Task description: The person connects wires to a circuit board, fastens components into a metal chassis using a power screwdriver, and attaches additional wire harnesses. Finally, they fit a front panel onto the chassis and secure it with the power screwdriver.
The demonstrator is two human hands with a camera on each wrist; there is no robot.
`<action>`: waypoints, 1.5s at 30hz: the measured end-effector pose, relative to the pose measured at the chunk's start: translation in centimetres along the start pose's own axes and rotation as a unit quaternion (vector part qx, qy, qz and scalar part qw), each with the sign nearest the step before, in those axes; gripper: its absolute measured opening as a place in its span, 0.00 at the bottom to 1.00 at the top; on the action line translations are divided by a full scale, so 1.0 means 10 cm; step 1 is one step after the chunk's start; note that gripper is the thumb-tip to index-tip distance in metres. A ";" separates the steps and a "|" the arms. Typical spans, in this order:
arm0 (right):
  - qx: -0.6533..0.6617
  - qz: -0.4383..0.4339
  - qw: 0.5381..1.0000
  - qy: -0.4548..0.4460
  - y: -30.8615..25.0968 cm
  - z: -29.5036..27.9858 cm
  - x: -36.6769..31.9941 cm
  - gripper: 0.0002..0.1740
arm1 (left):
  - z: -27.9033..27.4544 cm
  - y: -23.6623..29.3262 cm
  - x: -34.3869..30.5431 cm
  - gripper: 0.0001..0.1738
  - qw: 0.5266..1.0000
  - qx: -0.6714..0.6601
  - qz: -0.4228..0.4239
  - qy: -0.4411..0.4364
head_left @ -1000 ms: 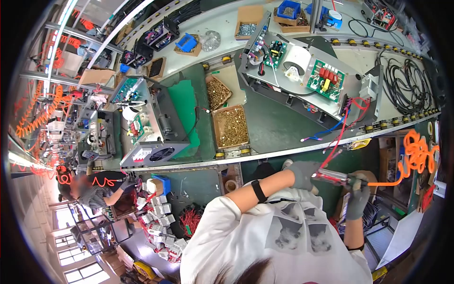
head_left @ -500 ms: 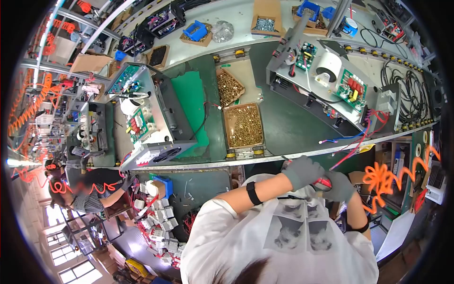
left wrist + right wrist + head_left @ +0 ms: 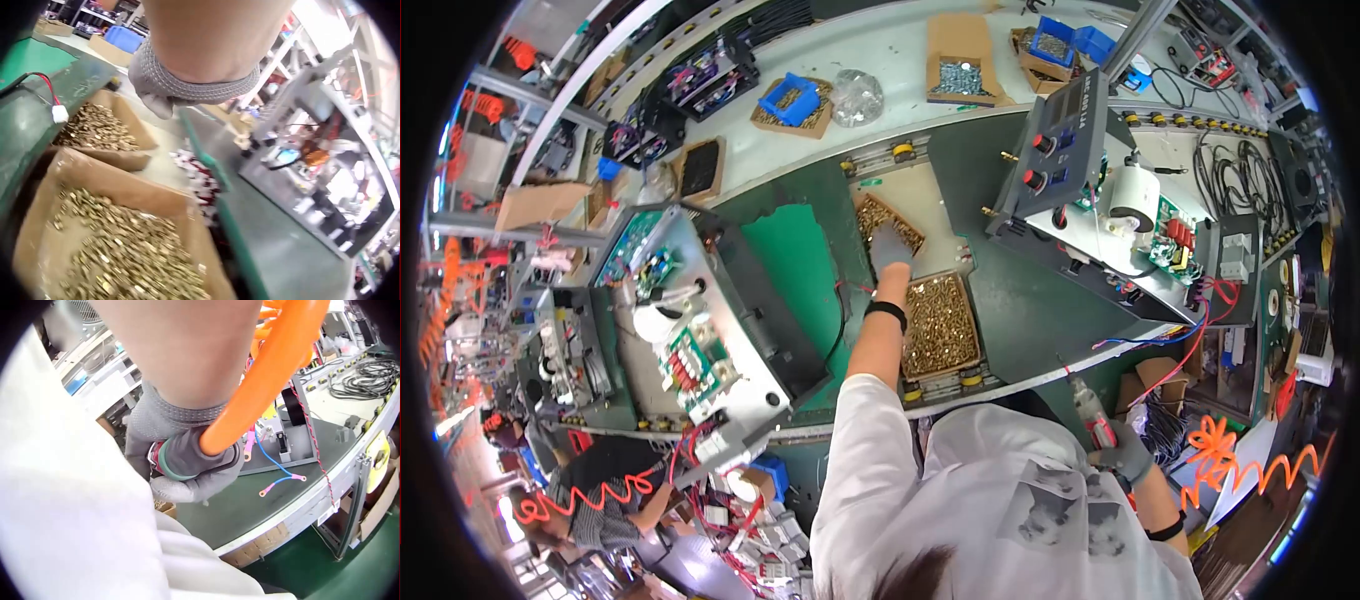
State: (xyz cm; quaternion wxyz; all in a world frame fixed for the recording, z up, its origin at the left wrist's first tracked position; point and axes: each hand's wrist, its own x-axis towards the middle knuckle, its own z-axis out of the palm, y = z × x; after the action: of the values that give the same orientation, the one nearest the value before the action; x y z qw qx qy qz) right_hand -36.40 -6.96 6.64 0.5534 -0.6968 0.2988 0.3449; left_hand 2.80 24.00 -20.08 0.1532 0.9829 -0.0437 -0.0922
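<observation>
Grey-gloved right grip point(image 3: 1126, 458) holding screwdriver point(image 3: 1091, 410), bit point(image 3: 1067, 371) in head view only, closure unclear on left grip point(image 3: 890, 249)

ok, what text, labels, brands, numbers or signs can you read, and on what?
"400A", probably, on the dark front panel; characters beside it too blurred.
Smaller panel markings: too small.
White sticker at the table edge: too small.
Screwdriver in the right hand: nothing readable.

Nearer box point(image 3: 125, 186) before me on tabletop point(image 3: 1040, 312), farther box point(image 3: 136, 125) behind it — my left hand point(image 3: 890, 250) at that one. Left chassis point(image 3: 732, 335) and right chassis point(image 3: 1090, 234) flank both. Driver point(image 3: 1092, 412) in my right hand point(image 3: 1127, 457) — by the near edge.
</observation>
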 end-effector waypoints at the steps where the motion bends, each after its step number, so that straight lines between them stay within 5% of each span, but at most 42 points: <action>1: -0.030 -0.005 0.999 0.012 -0.06 0.03 -0.03 0.29 | -0.19 0.09 0.03 0.28 0.998 0.002 -0.067 -0.020; 2: -0.059 -0.009 0.998 0.025 -0.11 0.06 -0.05 0.28 | -0.29 0.14 0.07 0.30 0.990 0.005 -0.133 -0.041; 4: -0.016 0.014 0.999 0.037 -0.16 0.13 -0.06 0.28 | -0.18 0.07 0.16 0.28 0.993 0.053 -0.099 -0.026; 6: 0.029 0.033 0.999 0.026 -0.20 0.18 -0.07 0.28 | -0.49 0.23 0.19 0.33 0.976 0.058 -0.142 -0.156; 10: 0.090 0.092 0.991 0.028 -0.08 0.24 0.01 0.26 | -0.12 -0.07 0.34 0.30 0.968 0.044 -0.168 -0.180; 14: 0.011 0.030 0.998 0.057 -0.06 0.27 0.06 0.28 | -0.26 0.01 0.19 0.28 0.962 0.146 -0.108 -0.204; 17: 0.080 0.048 0.996 0.017 0.00 0.23 0.06 0.29 | -0.11 -0.24 0.12 0.26 0.953 0.254 0.042 -0.161; 18: 0.078 0.047 0.996 -0.001 0.03 0.23 0.07 0.29 | -0.17 -0.17 0.11 0.24 0.977 0.133 -0.063 -0.157; 20: 0.038 0.014 0.999 0.028 0.09 0.20 0.08 0.31 | -0.36 -0.06 0.03 0.21 0.979 0.110 -0.107 -0.136; 21: 0.084 0.010 0.996 0.038 0.14 0.21 0.07 0.33 | -0.38 -0.05 0.05 0.14 0.957 -0.100 -0.253 -0.102; 22: 0.087 0.008 0.996 0.033 0.17 0.21 0.07 0.33 | -0.40 -0.03 0.07 0.09 0.872 -0.305 -0.378 -0.059; 23: 0.081 0.020 0.996 0.035 0.18 0.19 0.05 0.33 | -0.42 -0.02 0.05 0.09 0.730 -0.491 -0.475 -0.013; 27: 0.083 0.028 0.995 0.047 0.30 0.16 0.01 0.34 | -0.56 0.03 -0.09 0.12 0.739 -0.499 -0.453 0.015; 28: 0.069 0.004 0.996 0.055 0.33 0.17 -0.01 0.34 | -0.56 0.02 -0.15 0.11 0.875 -0.350 -0.335 0.003; 29: 0.078 0.029 0.995 0.046 0.33 0.15 -0.04 0.33 | -0.57 0.01 -0.20 0.11 0.963 -0.182 -0.200 -0.009; 32: 0.119 0.009 0.991 0.060 0.37 0.15 -0.11 0.31 | -0.23 -0.30 -0.13 0.12 0.954 -0.202 -0.220 0.028; 36: 0.102 -0.002 0.993 0.058 0.40 0.11 -0.19 0.29 | -0.51 -0.17 -0.31 0.12 0.971 -0.152 -0.158 0.099; 38: 0.090 -0.022 0.994 0.062 0.47 0.07 -0.25 0.28 | -0.41 -0.18 -0.29 0.13 0.852 -0.469 -0.176 0.150; 39: 0.091 -0.023 0.993 0.065 0.51 0.05 -0.27 0.28 | -0.62 -0.03 -0.44 0.12 0.797 -0.578 -0.169 0.050; 40: 0.082 -0.039 0.994 0.066 0.56 0.03 -0.29 0.28 | -0.70 0.12 -0.58 0.12 0.797 -0.579 -0.164 0.047; 42: 0.080 -0.051 0.993 0.076 0.58 0.00 -0.40 0.29 | -0.75 0.49 -0.90 0.12 0.536 -0.815 -0.151 -0.156; 44: 0.029 -0.063 0.993 0.100 0.49 -0.01 -0.52 0.31 | -0.87 0.95 -1.41 0.14 0.449 -0.833 -0.048 -0.319; 45: 0.008 -0.106 0.987 0.119 0.52 0.00 -0.55 0.33 | -0.97 1.22 -1.69 0.16 0.419 -0.833 -0.068 -0.355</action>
State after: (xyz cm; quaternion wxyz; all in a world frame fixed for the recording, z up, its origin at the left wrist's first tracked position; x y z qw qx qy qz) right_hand -43.75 -7.88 8.17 0.5530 -0.7560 0.2901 0.1962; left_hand -12.52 17.23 -4.36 0.8614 0.2542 0.0706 -0.4341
